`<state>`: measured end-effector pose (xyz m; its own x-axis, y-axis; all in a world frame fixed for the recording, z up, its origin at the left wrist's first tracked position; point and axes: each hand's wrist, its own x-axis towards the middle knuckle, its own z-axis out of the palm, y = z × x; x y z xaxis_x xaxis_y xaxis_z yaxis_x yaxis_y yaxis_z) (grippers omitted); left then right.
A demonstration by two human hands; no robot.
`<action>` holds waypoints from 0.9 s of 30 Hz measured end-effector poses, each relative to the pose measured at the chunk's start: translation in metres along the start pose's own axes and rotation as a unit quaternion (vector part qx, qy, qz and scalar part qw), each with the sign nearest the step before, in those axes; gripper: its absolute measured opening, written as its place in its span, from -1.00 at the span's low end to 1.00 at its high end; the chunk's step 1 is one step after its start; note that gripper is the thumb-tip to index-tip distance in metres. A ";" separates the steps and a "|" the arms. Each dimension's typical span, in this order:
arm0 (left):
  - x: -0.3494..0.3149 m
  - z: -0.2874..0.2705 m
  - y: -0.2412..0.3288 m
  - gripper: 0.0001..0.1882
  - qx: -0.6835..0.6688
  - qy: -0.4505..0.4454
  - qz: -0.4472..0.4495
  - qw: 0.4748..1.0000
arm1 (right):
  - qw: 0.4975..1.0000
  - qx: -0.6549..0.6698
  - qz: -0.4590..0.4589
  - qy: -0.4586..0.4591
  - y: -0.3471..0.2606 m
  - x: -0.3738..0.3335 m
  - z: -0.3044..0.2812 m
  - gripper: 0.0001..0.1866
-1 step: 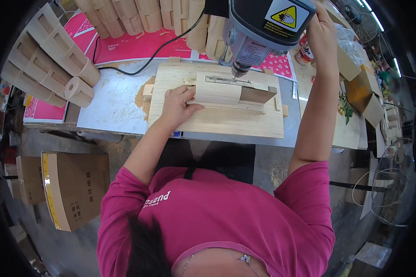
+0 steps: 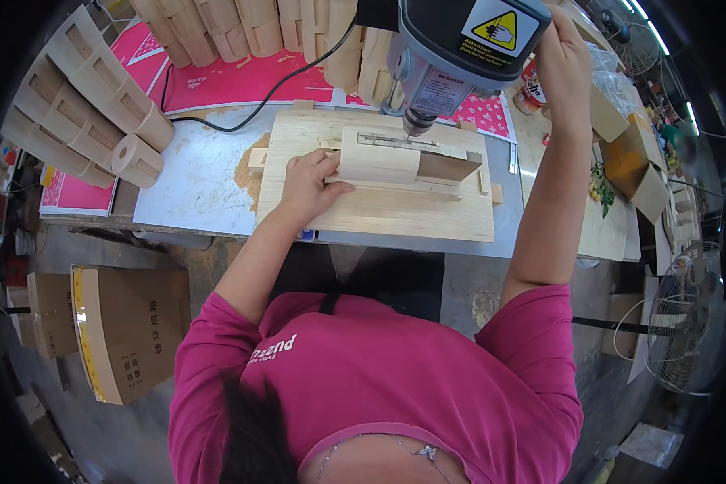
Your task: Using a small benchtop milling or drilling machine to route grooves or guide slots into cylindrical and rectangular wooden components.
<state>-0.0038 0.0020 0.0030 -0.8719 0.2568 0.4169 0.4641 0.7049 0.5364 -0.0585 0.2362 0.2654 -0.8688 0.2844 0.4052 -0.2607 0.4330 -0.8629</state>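
A bench drill press (image 2: 460, 56) with a dark grey head stands at the far side of the bench, a yellow warning label on its housing. Its chuck (image 2: 419, 121) hangs just above a pale, rounded wooden piece (image 2: 379, 161) with a long slot along its top. That piece lies on a flat wooden board (image 2: 363, 218), against a fence-like wooden jig. My left hand (image 2: 308, 185) grips the piece's left end, thumb at the near side. My right hand (image 2: 563, 60) is raised at the right of the drill head, its fingers curled and partly hidden behind the housing.
Several slotted wooden cylinders (image 2: 97, 105) stand at the left, and more (image 2: 258, 28) line the back. A black cable (image 2: 254, 113) crosses the bench. Sawdust (image 2: 246, 173) lies beside the board. Cardboard boxes (image 2: 133, 331) sit on the floor at left; a fan (image 2: 686, 315) stands at right.
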 end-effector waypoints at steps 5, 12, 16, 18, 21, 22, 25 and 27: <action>-0.003 -0.001 -0.003 -0.46 -0.006 0.024 0.017 1.000 | 0.943 -0.187 -0.276 0.013 0.041 -0.038 -0.028 -0.80; 0.001 -0.005 0.001 -0.46 -0.001 -0.013 -0.014 1.000 | 0.967 -0.046 -0.250 0.025 0.081 -0.108 -0.015 -0.86; -0.001 0.000 -0.003 -0.45 -0.011 0.015 0.012 1.000 | 0.968 -0.021 -0.249 0.027 0.124 -0.121 0.003 -0.87; -0.001 -0.002 -0.002 -0.45 -0.007 0.005 0.005 1.000 | 0.968 -0.012 -0.249 0.025 0.142 -0.123 0.011 -0.86; 0.001 -0.003 0.002 -0.45 0.000 -0.013 -0.009 1.000 | 0.954 0.036 -0.295 0.030 0.153 -0.118 0.019 -0.84; 0.002 -0.005 0.002 -0.45 0.006 -0.019 -0.018 1.000 | 0.954 0.029 -0.296 0.021 0.154 -0.117 0.019 -0.85; 0.000 -0.002 -0.001 -0.45 0.000 -0.018 -0.020 1.000 | 0.945 -0.011 -0.327 0.021 0.146 -0.116 0.010 -0.89; 0.001 -0.002 0.002 -0.45 0.021 -0.014 -0.018 1.000 | 0.927 -0.042 -0.369 0.048 0.132 -0.108 0.000 -0.95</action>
<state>-0.0036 0.0019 0.0061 -0.8922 0.2487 0.3769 0.4259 0.7410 0.5192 0.0011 0.2622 0.1080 -0.4242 -0.0439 0.9045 -0.7326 0.6037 -0.3143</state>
